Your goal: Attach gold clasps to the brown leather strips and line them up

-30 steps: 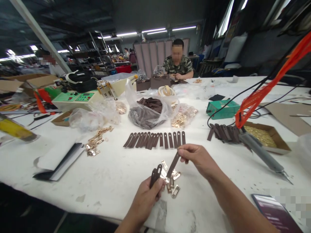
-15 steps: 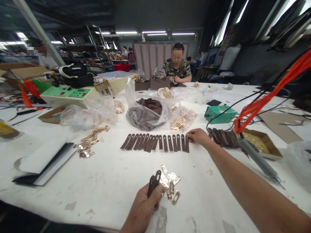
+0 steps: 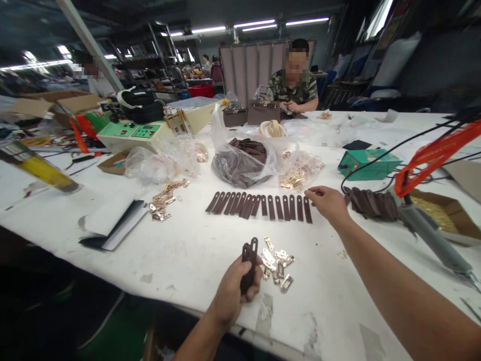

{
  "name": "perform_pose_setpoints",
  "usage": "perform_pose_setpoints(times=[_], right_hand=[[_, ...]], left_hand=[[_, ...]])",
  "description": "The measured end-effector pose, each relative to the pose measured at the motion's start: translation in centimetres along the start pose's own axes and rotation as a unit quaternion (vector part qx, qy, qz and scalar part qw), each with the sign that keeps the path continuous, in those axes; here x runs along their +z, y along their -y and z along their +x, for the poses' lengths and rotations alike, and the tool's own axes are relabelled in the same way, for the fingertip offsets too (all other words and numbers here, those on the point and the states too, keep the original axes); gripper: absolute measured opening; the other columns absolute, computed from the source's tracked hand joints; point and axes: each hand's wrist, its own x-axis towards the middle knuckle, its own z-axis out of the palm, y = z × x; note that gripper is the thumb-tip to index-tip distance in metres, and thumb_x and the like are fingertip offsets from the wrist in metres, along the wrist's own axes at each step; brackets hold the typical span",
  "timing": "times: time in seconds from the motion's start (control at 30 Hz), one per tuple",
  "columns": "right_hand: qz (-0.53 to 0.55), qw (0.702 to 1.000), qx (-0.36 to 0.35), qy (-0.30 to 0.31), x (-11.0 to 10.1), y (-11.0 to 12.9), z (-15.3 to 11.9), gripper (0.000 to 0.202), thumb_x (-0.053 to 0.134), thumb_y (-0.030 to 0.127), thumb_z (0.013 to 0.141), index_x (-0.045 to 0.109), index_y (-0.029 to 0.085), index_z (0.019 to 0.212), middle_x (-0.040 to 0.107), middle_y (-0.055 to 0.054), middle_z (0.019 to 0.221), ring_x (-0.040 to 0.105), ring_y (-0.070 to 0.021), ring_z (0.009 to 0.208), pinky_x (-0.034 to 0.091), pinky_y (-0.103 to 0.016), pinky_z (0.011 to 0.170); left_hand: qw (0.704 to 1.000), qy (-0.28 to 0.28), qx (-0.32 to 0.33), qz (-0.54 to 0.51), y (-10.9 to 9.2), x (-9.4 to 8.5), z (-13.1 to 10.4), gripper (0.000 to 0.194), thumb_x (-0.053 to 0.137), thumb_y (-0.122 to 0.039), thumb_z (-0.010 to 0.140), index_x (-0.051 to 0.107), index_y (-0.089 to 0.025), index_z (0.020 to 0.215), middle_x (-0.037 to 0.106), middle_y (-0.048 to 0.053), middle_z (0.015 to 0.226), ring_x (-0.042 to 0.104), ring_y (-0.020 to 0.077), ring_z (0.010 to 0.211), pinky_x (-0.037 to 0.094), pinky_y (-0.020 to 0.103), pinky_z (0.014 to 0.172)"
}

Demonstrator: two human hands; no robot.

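Note:
In my left hand [image 3: 235, 288], near the front edge of the table, a few dark brown leather straps [image 3: 249, 268] with slotted rounded ends are gripped upright. My right hand [image 3: 330, 204] is at the right end of a row of similar straps [image 3: 259, 205] laid side by side; its fingertips are beside the top of the last strap [image 3: 308, 210], fingers slightly apart. Shiny gold metal plates [image 3: 278, 263] with slots lie loosely just right of my left hand.
A plastic bag of brown straps [image 3: 244, 160] and a bag of gold parts [image 3: 300, 170] stand behind the row. More straps [image 3: 370, 204], a soldering-iron-like tool [image 3: 436, 240] and a green box [image 3: 368, 164] are at right. Gold pieces [image 3: 163, 203] lie left. A co-worker [image 3: 295, 85] sits opposite.
The view has shifted, so the table appears farther right and higher. My left thumb has shifted on the straps, which stand more upright. My right hand stays by the row's last strap, its fingers looser.

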Motion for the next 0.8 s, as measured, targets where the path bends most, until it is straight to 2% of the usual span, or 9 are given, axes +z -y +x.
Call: perform_pose_setpoints(times=[0.07, 0.17, 0.27, 0.33, 0.43, 0.6, 0.7, 0.8], right_hand=[[0.039, 0.999, -0.022, 0.006, 0.5, 1.3, -3.3, 0.043, 0.058, 0.054, 0.085, 0.074, 0.019, 0.104, 0.074, -0.004, 0.078, 0.066, -0.0184, 0.065, 0.047, -0.026, 0.058], [0.114, 0.987, -0.074, 0.091, 1.9, 3.0, -8.5, 0.036, 0.063, 0.052, 0.084, 0.076, 0.019, 0.093, 0.071, -0.003, 0.071, 0.065, -0.0181, 0.063, 0.049, -0.028, 0.058], [0.121, 0.974, -0.108, 0.155, 3.4, 3.5, -11.8, 0.026, 0.063, 0.044, 0.086, 0.076, 0.021, 0.085, 0.071, -0.001, 0.071, 0.063, -0.0164, 0.061, 0.048, -0.028, 0.058], [0.122, 0.969, -0.110, 0.184, 4.1, 3.1, -12.5, 0.023, 0.061, 0.040, 0.087, 0.075, 0.022, 0.086, 0.071, -0.001, 0.071, 0.061, -0.0156, 0.058, 0.048, -0.028, 0.056], [0.109, 0.964, -0.112, 0.215, 4.3, 2.3, -12.1, 0.022, 0.060, 0.038, 0.088, 0.074, 0.023, 0.092, 0.072, -0.002, 0.075, 0.062, -0.0160, 0.057, 0.050, -0.030, 0.057], [0.004, 0.964, -0.172, 0.202, 4.3, 1.7, -11.5, 0.023, 0.060, 0.036, 0.088, 0.073, 0.026, 0.103, 0.072, -0.002, 0.087, 0.066, -0.0189, 0.075, 0.049, -0.031, 0.069], [-0.077, 0.948, -0.234, 0.200, 4.5, 2.0, -11.9, 0.030, 0.060, 0.033, 0.088, 0.069, 0.028, 0.117, 0.070, -0.003, 0.096, 0.065, -0.0201, 0.085, 0.045, -0.031, 0.073], [-0.132, 0.931, -0.269, 0.207, 4.5, 2.4, -12.3, 0.030, 0.060, 0.033, 0.089, 0.068, 0.029, 0.117, 0.067, -0.004, 0.100, 0.064, -0.0210, 0.091, 0.042, -0.030, 0.073]], left_hand=[[0.998, 0.003, -0.030, -0.063, -0.4, 0.0, -0.2, 0.029, 0.047, -0.039, 0.089, 0.056, -0.014, 0.103, 0.053, 0.001, 0.073, 0.037, 0.0068, 0.047, 0.013, 0.020, 0.040], [0.988, 0.010, -0.075, -0.134, -0.8, 0.0, -0.6, 0.030, 0.044, -0.039, 0.089, 0.056, -0.015, 0.101, 0.052, 0.002, 0.074, 0.038, 0.0078, 0.047, 0.013, 0.019, 0.038], [0.983, -0.004, -0.098, -0.152, -1.0, 0.0, -0.9, 0.028, 0.045, -0.037, 0.089, 0.057, -0.015, 0.101, 0.053, 0.002, 0.075, 0.042, 0.0087, 0.048, 0.016, 0.017, 0.037], [0.984, -0.021, -0.100, -0.144, -0.9, 0.2, -1.1, 0.027, 0.047, -0.035, 0.089, 0.058, -0.014, 0.102, 0.055, 0.003, 0.076, 0.045, 0.0094, 0.050, 0.020, 0.017, 0.036], [0.990, -0.051, -0.077, -0.108, -0.5, 0.9, -0.9, 0.026, 0.050, -0.032, 0.089, 0.059, -0.013, 0.105, 0.058, 0.005, 0.079, 0.049, 0.0108, 0.052, 0.026, 0.017, 0.035], [0.995, -0.095, -0.014, -0.018, 0.4, 2.3, -0.3, 0.027, 0.058, -0.035, 0.090, 0.060, -0.012, 0.105, 0.064, 0.006, 0.082, 0.051, 0.0107, 0.050, 0.033, 0.019, 0.035], [0.994, -0.099, 0.000, 0.045, 0.9, 2.7, -0.1, 0.027, 0.059, -0.039, 0.091, 0.061, -0.012, 0.095, 0.063, 0.004, 0.067, 0.046, 0.0085, 0.041, 0.033, 0.019, 0.036], [0.990, -0.108, 0.004, 0.085, 1.1, 2.8, -0.1, 0.030, 0.060, -0.042, 0.091, 0.060, -0.012, 0.087, 0.058, 0.001, 0.055, 0.042, 0.0076, 0.037, 0.032, 0.019, 0.036]])
